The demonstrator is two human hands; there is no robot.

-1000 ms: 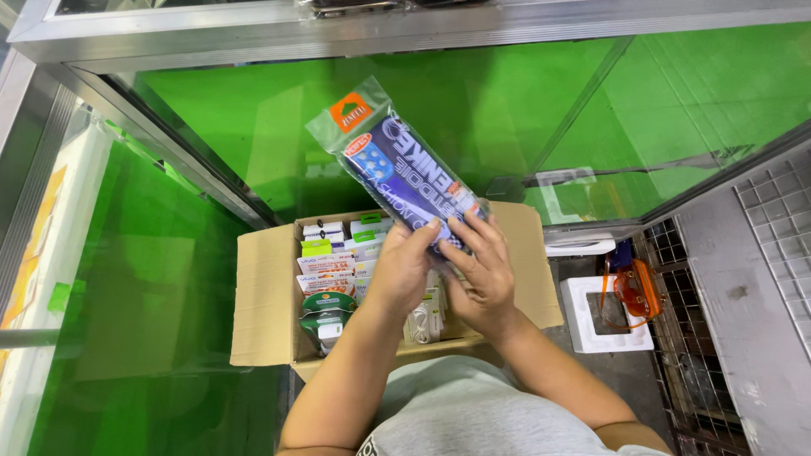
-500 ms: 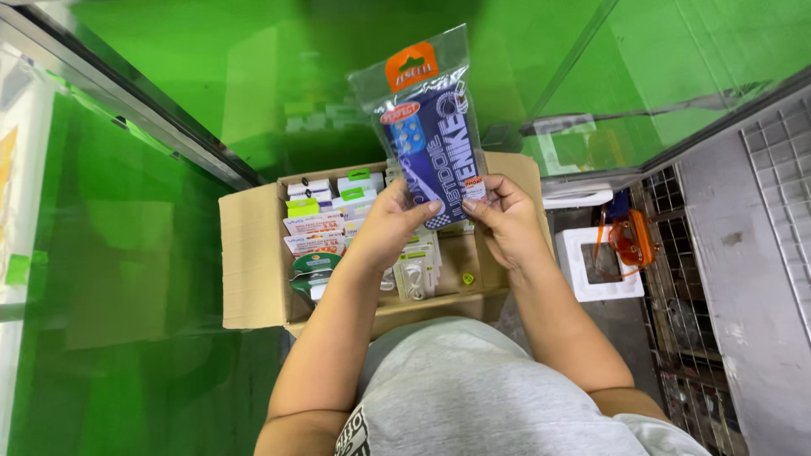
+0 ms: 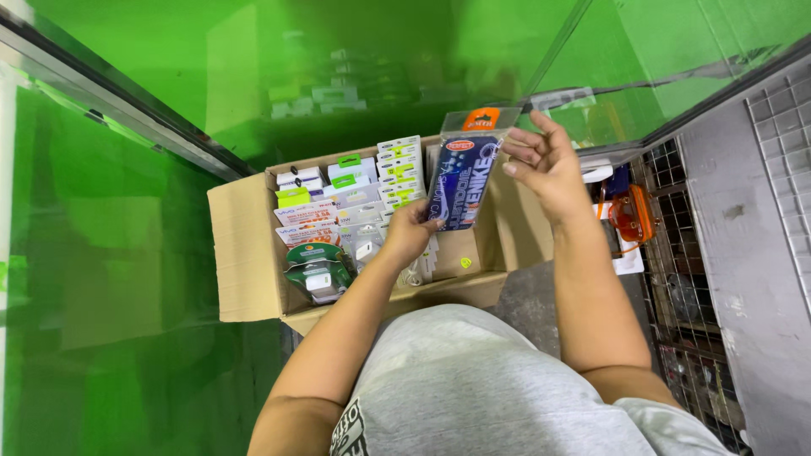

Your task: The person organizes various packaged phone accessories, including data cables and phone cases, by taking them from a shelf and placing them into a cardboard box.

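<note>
I hold a clear plastic packet (image 3: 463,173) with a blue printed insert and an orange header card upright over an open cardboard box (image 3: 245,253). My left hand (image 3: 408,234) grips the packet's lower edge. My right hand (image 3: 545,165) pinches its upper right corner near the orange header. The box holds several small retail packs standing in rows (image 3: 346,198) and a dark green round-topped pack (image 3: 317,268) at its near left.
Green glass panels (image 3: 127,279) rise to the left and behind the box, framed by a metal rail (image 3: 118,127). An orange object (image 3: 632,215) lies on a white tray to the right, beside a wire rack (image 3: 693,287) and a grey wall.
The packet has come down and turned upright over the box. My right hand shifted from its lower edge to its top right corner, while my left hand stays at the bottom.
</note>
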